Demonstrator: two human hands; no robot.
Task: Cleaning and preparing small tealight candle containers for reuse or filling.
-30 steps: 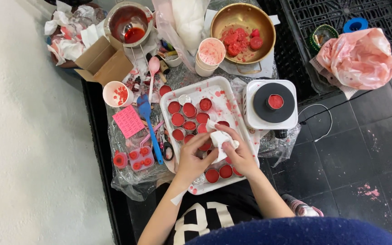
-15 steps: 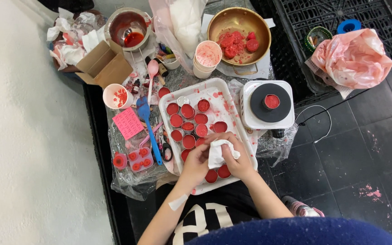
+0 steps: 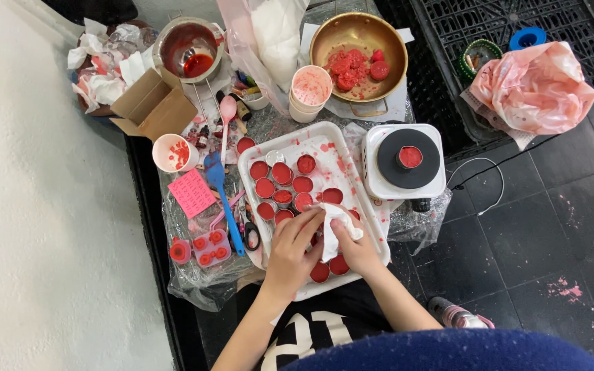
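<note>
My right hand [image 3: 357,249] has slid down-frame, gripping the tissue [image 3: 335,230]. Left hand [image 3: 290,253] pinches a tin on the tray [image 3: 379,237]; wiping continues.

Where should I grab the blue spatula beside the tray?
Take the blue spatula by its thin handle, the end nearest the person, coming from above. The broad blade points away toward the paper cup, and the handle lies flat alongside the white tray, with scissors close by it.
</note>
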